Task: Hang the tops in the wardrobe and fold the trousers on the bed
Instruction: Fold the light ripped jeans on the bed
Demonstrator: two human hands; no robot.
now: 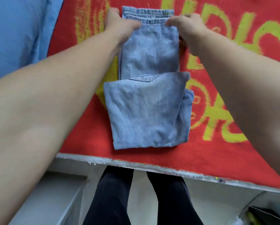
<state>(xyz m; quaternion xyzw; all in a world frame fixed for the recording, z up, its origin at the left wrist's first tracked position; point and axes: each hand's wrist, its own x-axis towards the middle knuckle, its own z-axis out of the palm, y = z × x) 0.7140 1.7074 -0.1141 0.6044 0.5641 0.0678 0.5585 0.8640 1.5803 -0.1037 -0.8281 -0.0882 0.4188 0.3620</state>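
Light blue denim trousers [149, 101] lie on the red and yellow blanket [90, 135] of the bed, folded lengthwise, with the leg end folded back over the near half. The elastic waistband points away from me. My left hand [119, 25] grips the left edge of the trousers just below the waistband, thumb on top of the cloth. My right hand [187, 29] grips the right edge at the same height, fingers curled around the fabric. No tops or wardrobe are in view.
A blue pillow or quilt [17, 33] lies at the left of the bed. The bed's pale edge [136, 164] runs across below the trousers. My legs in dark trousers [113, 197] stand on a light floor. A white ledge [55, 192] sits at lower left.
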